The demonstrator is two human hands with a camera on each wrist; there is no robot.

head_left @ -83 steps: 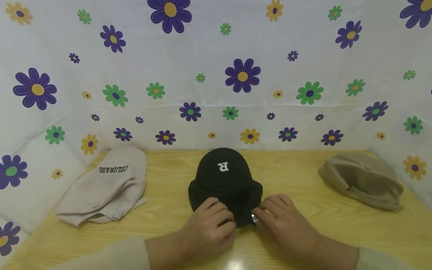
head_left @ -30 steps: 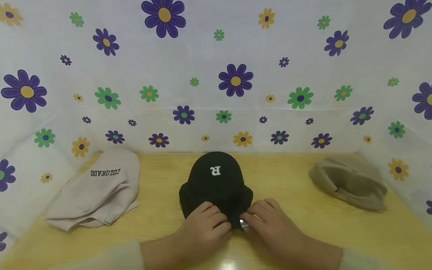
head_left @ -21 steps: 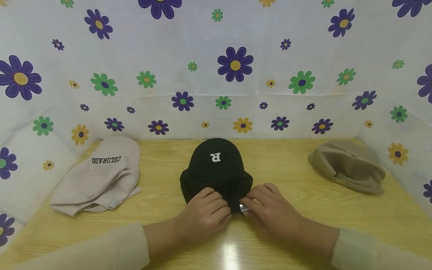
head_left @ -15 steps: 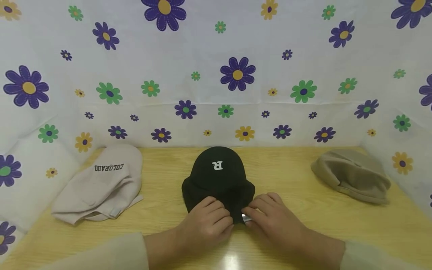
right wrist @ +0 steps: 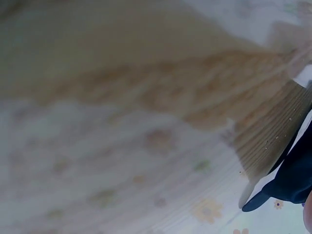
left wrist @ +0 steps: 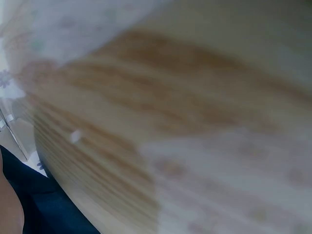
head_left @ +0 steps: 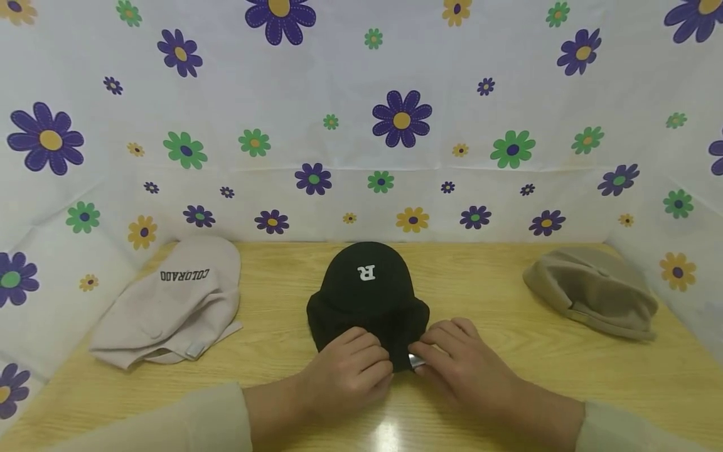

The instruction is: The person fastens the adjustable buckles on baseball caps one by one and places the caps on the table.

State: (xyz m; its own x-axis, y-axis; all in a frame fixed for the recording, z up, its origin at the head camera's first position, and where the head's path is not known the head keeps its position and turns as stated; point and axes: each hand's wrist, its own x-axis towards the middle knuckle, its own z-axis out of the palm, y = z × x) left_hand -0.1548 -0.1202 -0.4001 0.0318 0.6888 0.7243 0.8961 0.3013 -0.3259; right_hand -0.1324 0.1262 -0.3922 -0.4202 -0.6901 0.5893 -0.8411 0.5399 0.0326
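Note:
In the head view a black baseball cap (head_left: pixel 369 295) with a white letter R stands mid-table, its near part bunched and folded. My left hand (head_left: pixel 353 373) grips the near edge of the cap, fingers curled and knuckles up. To its right, my right hand (head_left: pixel 465 364) pinches the cap's strap end at a small silver buckle (head_left: pixel 416 360). The fingertips of both hands are partly hidden by the cap and the knuckles. Both wrist views are blurred and show neither what the hands hold nor the cap.
A pale pinkish cap (head_left: pixel 175 301) lettered COLORADO lies crumpled on the left of the wooden table (head_left: pixel 271 282). On the right rests a tan cap (head_left: pixel 593 292). White flowered cloth (head_left: pixel 350 81) walls the back and sides.
The head view shifts slightly between frames. Both hands stay at the same parts of the black cap, and all three caps keep their places on the table.

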